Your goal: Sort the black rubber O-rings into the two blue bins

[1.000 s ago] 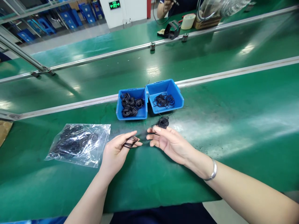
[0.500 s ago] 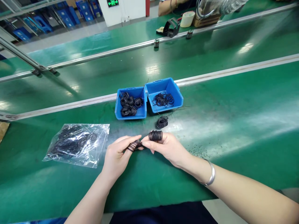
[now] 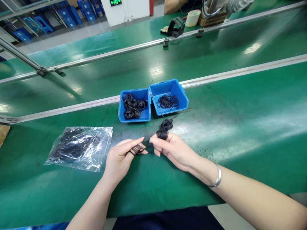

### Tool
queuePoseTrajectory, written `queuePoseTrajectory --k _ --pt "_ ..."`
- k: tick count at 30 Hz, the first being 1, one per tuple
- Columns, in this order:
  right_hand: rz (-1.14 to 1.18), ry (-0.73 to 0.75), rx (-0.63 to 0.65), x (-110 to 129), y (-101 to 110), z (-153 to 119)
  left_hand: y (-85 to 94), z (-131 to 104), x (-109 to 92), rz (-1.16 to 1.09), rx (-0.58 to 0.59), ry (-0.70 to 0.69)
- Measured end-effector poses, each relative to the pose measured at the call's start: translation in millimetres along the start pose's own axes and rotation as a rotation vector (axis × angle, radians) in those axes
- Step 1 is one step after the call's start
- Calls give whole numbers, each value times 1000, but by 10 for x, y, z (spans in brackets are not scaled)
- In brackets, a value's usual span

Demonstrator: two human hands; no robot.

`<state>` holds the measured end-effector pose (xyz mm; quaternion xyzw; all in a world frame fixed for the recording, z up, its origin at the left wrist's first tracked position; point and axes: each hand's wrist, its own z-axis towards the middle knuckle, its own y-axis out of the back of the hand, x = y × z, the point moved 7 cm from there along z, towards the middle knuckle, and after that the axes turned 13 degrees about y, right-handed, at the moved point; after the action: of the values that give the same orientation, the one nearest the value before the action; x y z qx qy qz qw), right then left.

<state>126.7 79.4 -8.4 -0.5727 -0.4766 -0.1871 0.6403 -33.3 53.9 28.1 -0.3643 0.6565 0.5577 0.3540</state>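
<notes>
My left hand [image 3: 120, 161] has several thin black O-rings [image 3: 136, 149] looped round its fingers, with thumb and fingertips pointing right. My right hand [image 3: 171, 148], just across a small gap, carries a thicker stack of black O-rings [image 3: 162, 134] round its index finger, the thumb pressed near the fingertip. A faint dark blur shows between the two sets of fingertips; I cannot make it out. Right behind that stack, a bundle of O-rings [image 3: 167, 124] lies on the green table.
Two blue bins stand side by side: the left bin [image 3: 134, 120] holds several O-ring bundles, the right bin [image 3: 183, 101] loose rings. A clear plastic bag [image 3: 79, 148] of black rings lies at left. Farther back, a metal rail [image 3: 96, 105] crosses the table; a person's arm [image 3: 171, 6] shows beyond.
My right hand has moved slightly right, away from the left fingertips, opening a gap between them. The left hand has barely moved and keeps its rings.
</notes>
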Motion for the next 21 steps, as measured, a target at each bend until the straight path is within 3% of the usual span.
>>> queuePoseTrajectory --k 5,15,21 --pt "256 -73 -92 16 38 22 34 23 99 -100 -16 117" --pt "107 -63 3 -47 18 2 9 3 12 44 -12 37" --pt "57 -58 6 -55 11 -2 -33 -10 71 -11 9 87"
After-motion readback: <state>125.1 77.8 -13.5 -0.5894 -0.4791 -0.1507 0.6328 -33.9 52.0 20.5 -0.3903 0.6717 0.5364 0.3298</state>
